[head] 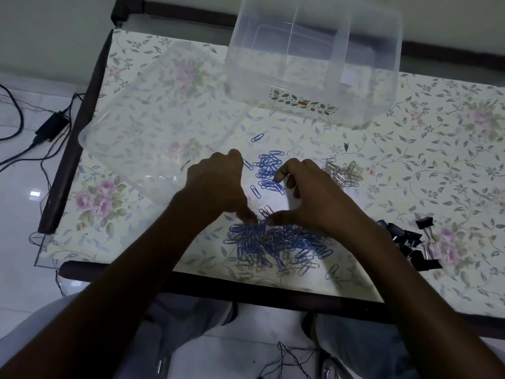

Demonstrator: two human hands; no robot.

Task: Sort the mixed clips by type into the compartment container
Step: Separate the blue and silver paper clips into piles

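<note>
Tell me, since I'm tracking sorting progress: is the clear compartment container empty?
Empty as far as visible: the compartment container shows only its divider through clear walls; every clip lies on the table.

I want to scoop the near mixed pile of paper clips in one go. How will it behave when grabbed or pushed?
The mixed pile looks tangled, blue and silver clips interlocked, so a pinch will probably lift a dangling clump rather than one clip. The clips are thin wire, likely light. On the glossy table, pushed clips would probably slide and scatter, as the strays near the front edge suggest.

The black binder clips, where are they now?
In the head view, the binder clips lie in a heap on the table near its front edge, to the right of the right hand and the mixed pile.
</note>
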